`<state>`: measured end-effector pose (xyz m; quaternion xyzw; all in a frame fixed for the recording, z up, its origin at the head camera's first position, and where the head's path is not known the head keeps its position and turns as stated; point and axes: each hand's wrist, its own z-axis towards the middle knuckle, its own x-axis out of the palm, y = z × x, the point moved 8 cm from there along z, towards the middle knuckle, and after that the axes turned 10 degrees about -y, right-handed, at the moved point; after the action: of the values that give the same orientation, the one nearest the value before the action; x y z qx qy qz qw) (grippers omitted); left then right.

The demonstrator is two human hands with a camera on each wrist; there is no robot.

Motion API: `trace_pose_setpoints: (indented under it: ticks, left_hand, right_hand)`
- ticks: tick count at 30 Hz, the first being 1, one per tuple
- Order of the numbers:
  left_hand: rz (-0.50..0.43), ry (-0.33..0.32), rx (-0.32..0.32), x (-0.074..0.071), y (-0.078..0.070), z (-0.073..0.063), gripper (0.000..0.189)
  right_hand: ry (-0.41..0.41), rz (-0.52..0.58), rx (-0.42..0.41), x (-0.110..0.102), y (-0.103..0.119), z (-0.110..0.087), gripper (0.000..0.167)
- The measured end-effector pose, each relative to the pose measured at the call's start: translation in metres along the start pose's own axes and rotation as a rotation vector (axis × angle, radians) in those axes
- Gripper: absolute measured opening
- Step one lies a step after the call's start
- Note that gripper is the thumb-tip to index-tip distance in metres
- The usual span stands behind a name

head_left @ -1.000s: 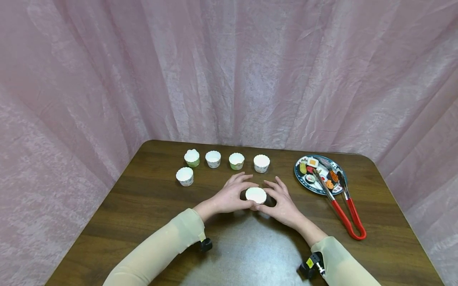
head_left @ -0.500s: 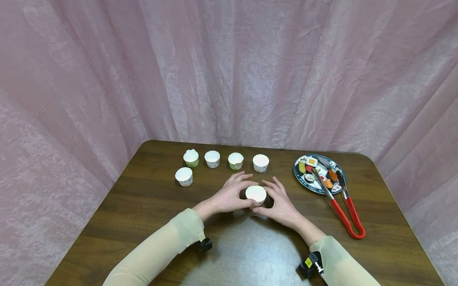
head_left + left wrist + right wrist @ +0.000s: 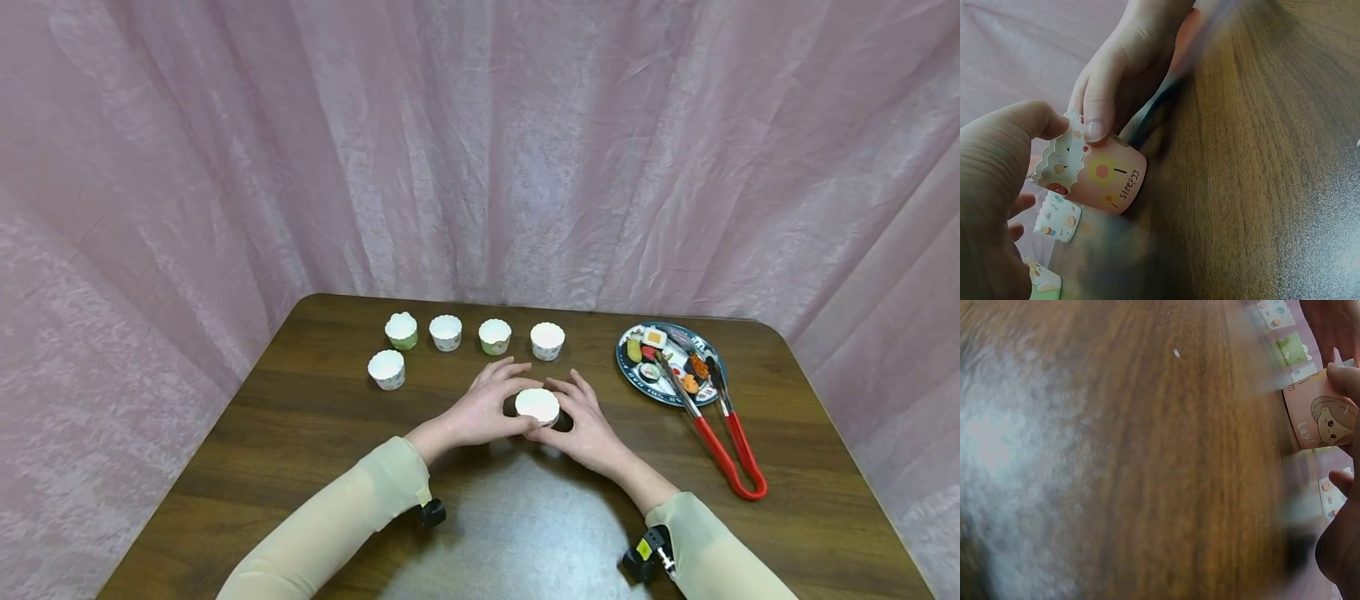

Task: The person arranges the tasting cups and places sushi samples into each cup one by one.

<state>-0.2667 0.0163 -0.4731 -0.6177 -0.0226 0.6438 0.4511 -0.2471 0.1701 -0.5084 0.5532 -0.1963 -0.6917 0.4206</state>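
A pink paper baking cup (image 3: 537, 405) with a scalloped white rim stands upright between the two hands, near the middle of the table. My left hand (image 3: 486, 412) grips it from the left, thumb at the near side. From the right, my right hand (image 3: 592, 433) holds the same cup, its thumb (image 3: 1095, 130) pressed on the wall below the rim. In the left wrist view the cup's side (image 3: 1110, 172) shows a yellow flower and the word "sleepy". A drawn face and "Love" mark the side (image 3: 1329, 422) in the right wrist view. Whether its base touches the table cannot be seen.
Behind the hands stand more paper cups, among them a green one (image 3: 402, 332), a white one (image 3: 446, 333) and another white one (image 3: 547, 342). One cup (image 3: 387, 370) sits nearer on the left. Red-handled tongs (image 3: 722, 454) lie across a plate (image 3: 628, 379) of sushi pieces at right.
The cup has risen very slightly in the head view between the fingers. My right thumb has shifted a little along the cup's near side. The other things stay in place.
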Motion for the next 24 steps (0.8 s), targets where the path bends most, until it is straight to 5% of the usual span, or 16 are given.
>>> trace_pose_setpoints:
  ticks: [24]
  left_hand:
    - [0.055,-0.043,0.029,-0.0039,-0.0037,0.0012,0.051]
  right_hand:
    - [-0.002,-0.016,0.000,0.0003,0.0020,0.0010,0.058]
